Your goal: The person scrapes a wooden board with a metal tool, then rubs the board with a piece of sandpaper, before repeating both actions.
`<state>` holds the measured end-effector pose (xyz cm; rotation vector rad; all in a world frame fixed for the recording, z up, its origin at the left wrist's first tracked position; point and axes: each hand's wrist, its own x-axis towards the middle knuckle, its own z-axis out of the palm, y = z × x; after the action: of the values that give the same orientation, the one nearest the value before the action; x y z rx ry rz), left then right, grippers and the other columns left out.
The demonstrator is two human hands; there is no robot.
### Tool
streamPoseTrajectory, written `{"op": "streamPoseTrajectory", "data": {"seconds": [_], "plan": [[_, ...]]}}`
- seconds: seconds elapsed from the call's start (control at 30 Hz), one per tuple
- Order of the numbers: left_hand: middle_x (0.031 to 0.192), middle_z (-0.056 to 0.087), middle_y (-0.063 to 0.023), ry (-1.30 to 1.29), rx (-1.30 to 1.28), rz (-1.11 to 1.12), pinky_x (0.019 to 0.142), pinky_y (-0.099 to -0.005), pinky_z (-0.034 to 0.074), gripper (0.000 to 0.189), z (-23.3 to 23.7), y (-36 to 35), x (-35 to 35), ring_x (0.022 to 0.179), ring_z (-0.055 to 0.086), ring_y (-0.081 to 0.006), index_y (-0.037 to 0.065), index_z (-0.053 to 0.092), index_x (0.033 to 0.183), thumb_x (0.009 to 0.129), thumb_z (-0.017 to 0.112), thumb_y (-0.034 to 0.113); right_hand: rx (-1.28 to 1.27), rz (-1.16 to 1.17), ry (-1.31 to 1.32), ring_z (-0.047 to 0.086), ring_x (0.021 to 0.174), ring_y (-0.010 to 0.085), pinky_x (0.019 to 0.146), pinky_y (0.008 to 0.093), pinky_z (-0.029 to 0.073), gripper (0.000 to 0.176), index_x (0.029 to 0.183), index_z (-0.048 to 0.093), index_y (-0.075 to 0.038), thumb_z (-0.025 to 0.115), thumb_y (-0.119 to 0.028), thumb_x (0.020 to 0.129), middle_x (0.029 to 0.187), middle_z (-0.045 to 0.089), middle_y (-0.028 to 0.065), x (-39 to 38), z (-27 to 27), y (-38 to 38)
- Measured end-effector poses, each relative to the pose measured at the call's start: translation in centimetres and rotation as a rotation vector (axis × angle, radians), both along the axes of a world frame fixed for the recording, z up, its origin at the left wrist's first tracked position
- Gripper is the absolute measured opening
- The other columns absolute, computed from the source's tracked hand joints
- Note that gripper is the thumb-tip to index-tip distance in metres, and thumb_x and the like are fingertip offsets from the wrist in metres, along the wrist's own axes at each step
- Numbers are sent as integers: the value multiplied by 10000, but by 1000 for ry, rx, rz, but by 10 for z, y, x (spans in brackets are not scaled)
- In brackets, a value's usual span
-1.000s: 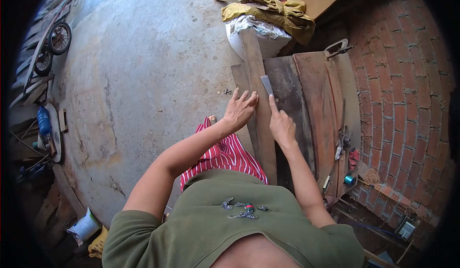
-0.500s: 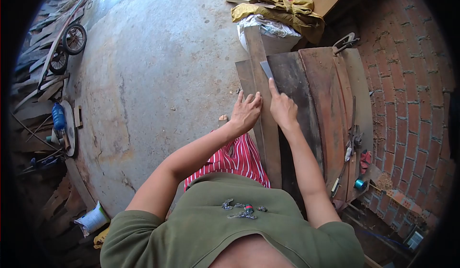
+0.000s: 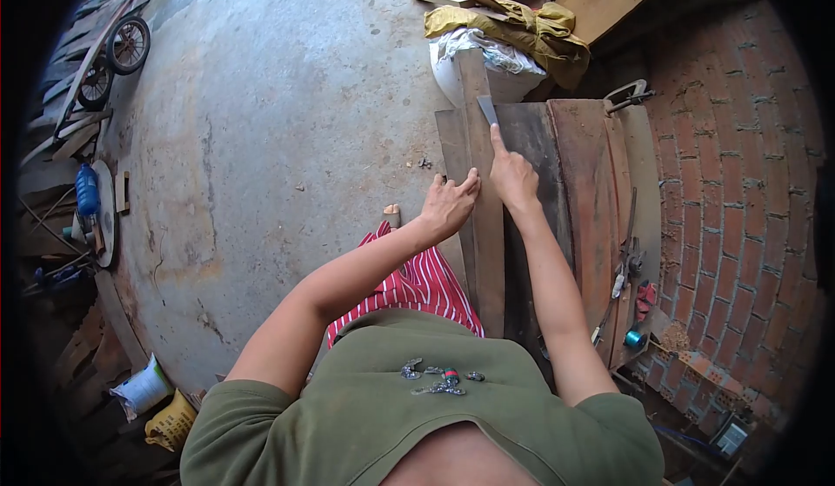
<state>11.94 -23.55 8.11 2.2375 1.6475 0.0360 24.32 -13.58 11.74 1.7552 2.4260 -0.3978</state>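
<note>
In the head view, a long narrow wooden plank lies lengthwise in front of me over dark boards. My right hand is closed round a putty knife, index finger stretched along it. The blade points away from me and sits at the plank's right edge; its handle is hidden in the hand. My left hand lies at the plank's left side, fingers apart, with one fingertip touching its surface.
A white sack and yellow cloth stand beyond the plank's far end. A clamp, tools and a teal spool lie along the right side, near a brick wall. Wheels stand far left.
My right hand has slid the putty knife farther away from me along the plank. My left hand has hardly moved. The view has shifted slightly.
</note>
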Motion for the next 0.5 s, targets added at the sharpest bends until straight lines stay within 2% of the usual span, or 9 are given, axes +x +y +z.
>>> {"op": "streamPoseTrajectory", "data": {"seconds": [0.07,0.1,0.13,0.17,0.23,0.33,0.37,0.5], "plan": [[1520,363,-112,21,-22,-11,951,-521,461,597,3,3,-6,975,673,-273,32,419,1421,845,557,104,16,4,5,684,830,449,732,560,544,676,1530,299,-263,473,-114,894,887,684,260,-14,-9,30],[1524,361,-107,7,-35,-10,892,-510,490,600,3,4,-6,947,681,-280,36,416,1423,843,556,98,32,8,4,682,837,450,737,559,543,672,1528,303,-256,475,-117,894,897,685,263,-17,-7,35],[1528,358,-101,-12,-48,-9,834,-499,520,604,3,3,-6,919,689,-287,41,413,1426,842,556,93,34,7,-3,682,837,450,737,559,543,672,1528,303,-256,475,-117,894,897,685,263,-13,-5,28],[1528,358,-101,-18,-42,-7,834,-499,520,604,3,4,-7,919,689,-287,41,413,1426,842,556,93,8,10,-10,681,829,451,735,561,542,669,1530,299,-256,474,-116,900,892,683,263,-7,-2,14],[1533,353,-94,-126,-55,19,708,-486,549,615,-4,4,-10,873,699,-308,49,406,1428,833,560,75,-23,18,-26,677,813,451,729,566,538,665,1535,289,-257,470,-115,911,878,681,263,7,4,-21],[1531,354,-99,-161,8,22,644,-484,558,613,-11,1,-11,862,701,-329,51,409,1420,827,562,60,-130,13,-100,693,785,428,695,542,561,710,1552,265,-246,505,-118,897,843,669,253,23,19,-66],[1531,354,-99,-173,8,28,644,-484,558,613,-11,0,-10,862,701,-329,51,409,1420,827,562,60,-169,-6,-104,696,818,429,722,546,559,706,1552,263,-246,502,-118,899,868,675,251,17,23,-65],[1524,366,-99,-160,-35,12,652,-479,564,619,-6,5,-11,868,701,-330,70,413,1421,820,565,57,-84,-3,-60,697,876,424,762,550,553,688,1545,278,-250,503,-132,906,903,685,248,-25,10,-2]]}}
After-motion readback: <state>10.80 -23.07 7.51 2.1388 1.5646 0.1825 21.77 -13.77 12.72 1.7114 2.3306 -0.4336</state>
